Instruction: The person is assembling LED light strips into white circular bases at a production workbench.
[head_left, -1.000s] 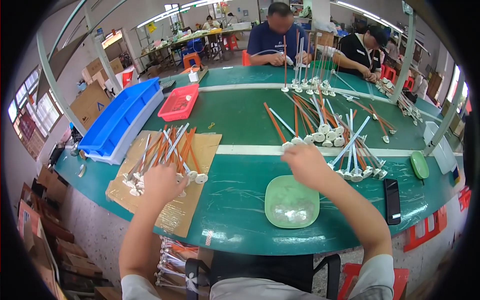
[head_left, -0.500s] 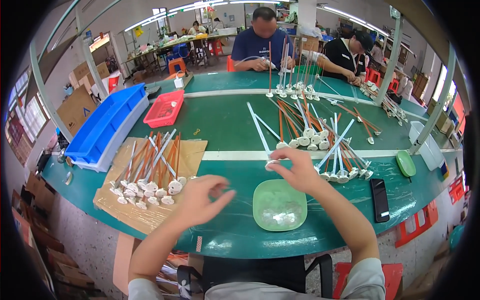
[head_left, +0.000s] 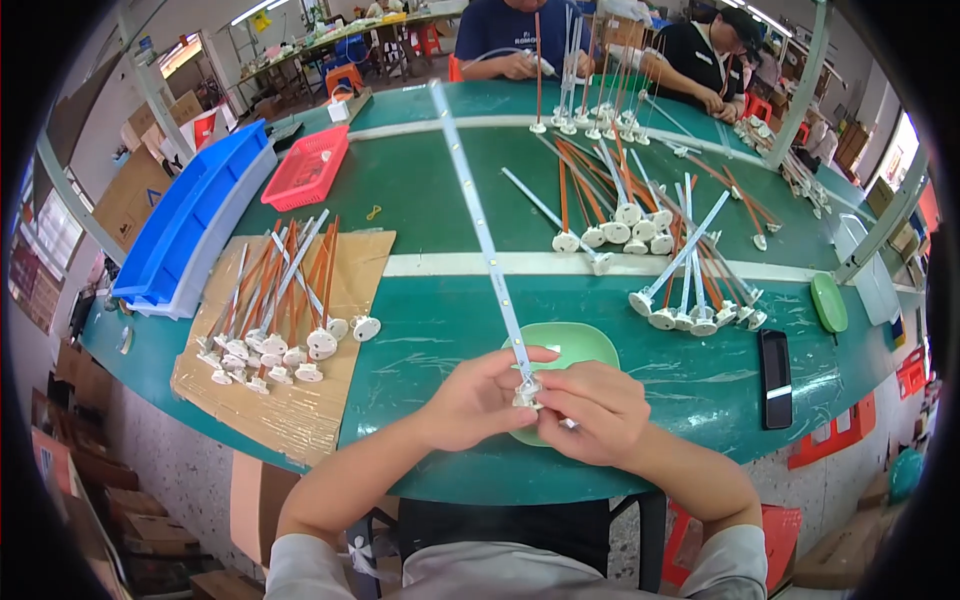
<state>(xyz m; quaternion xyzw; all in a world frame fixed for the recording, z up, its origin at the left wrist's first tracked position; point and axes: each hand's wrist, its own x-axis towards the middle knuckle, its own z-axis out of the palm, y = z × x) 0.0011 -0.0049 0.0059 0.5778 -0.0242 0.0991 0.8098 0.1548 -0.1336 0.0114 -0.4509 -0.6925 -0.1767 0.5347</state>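
A long, pale LED strip [head_left: 487, 243] with small chips dotted along it stands tilted, its top leaning left and away. My left hand [head_left: 478, 402] is closed around its lower end, just above a small white base [head_left: 526, 396]. My right hand [head_left: 597, 412] pinches at that base from the other side, fingers bent together. A bit of something white shows under the right fingers, too small to name. Directly beneath both hands is a light green bowl [head_left: 575, 338], partly covered by them; its contents are mostly hidden.
Strips with round white bases lie heaped on cardboard [head_left: 300, 420] at left and in piles [head_left: 700, 318] at right. A blue tray [head_left: 195, 220], red basket [head_left: 308, 170], black phone [head_left: 775, 380] and small green dish [head_left: 828, 303] surround them. Two co-workers sit opposite.
My right hand has brought one strip from the near edge of the far pile back over the bowl. My left hand has moved right and closed on it. The view has tilted down.
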